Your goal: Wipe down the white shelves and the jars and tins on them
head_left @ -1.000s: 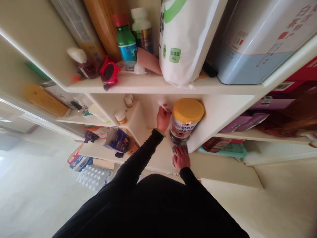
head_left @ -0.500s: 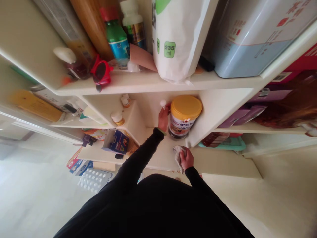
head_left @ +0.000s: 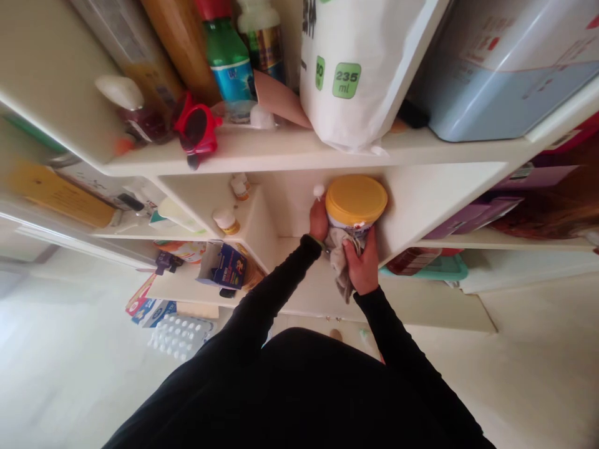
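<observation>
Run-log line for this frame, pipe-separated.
left hand: beside tub, small white item at fingers | right hand: holding cloth at tub's front | tub: yellow lid on, base hidden

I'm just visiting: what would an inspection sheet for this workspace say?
Surface: white shelf, partly hidden from view.
Things being handled: yellow-lidded tub; crumpled greyish cloth against its front.
Clutter: red-framed sunglasses, green bottle and white pack above; dark-blue box leftward.
Hands: left hand beside the tub, holding a small white round-headed item; right hand gripping the cloth.
Cables: nothing seen.
Surroundings: more white shelving, pale floor.
</observation>
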A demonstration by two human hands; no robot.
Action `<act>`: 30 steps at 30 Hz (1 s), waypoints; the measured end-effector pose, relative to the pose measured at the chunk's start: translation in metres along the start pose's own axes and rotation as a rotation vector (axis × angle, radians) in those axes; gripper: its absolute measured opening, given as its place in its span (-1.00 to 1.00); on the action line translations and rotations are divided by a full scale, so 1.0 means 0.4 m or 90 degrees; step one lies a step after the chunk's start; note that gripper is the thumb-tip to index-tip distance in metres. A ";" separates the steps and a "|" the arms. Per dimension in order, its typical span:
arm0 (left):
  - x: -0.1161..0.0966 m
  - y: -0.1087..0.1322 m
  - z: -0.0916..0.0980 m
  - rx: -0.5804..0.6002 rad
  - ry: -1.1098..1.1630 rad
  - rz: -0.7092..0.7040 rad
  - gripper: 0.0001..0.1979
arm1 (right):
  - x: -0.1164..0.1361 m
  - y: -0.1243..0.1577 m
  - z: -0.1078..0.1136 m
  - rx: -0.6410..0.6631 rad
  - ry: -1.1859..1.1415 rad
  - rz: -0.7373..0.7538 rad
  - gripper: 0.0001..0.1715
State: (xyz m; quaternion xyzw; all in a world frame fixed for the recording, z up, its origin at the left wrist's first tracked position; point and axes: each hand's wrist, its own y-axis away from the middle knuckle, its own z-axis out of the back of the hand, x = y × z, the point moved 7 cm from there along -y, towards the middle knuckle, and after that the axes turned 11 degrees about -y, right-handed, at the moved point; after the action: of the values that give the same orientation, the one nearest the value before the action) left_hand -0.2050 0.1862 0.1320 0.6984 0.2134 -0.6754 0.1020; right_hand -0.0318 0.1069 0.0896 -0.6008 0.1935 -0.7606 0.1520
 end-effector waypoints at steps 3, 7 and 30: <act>-0.042 0.032 0.052 -0.048 0.019 -0.032 -0.69 | 0.076 0.032 0.016 0.009 -0.012 0.001 0.02; -0.057 0.134 0.177 -0.112 -0.036 -0.056 -0.72 | 0.146 0.108 0.020 0.133 -0.067 -0.007 -0.04; 0.280 0.388 0.424 -0.255 -0.019 0.053 -0.64 | -0.128 0.245 0.000 0.383 -0.158 -0.370 -0.25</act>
State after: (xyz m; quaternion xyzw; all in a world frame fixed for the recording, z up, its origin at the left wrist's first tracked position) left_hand -0.2903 -0.0066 -0.0124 0.6622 0.3127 -0.6252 0.2700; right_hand -0.0198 0.0445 -0.0011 -0.6463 -0.2333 -0.7162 0.1219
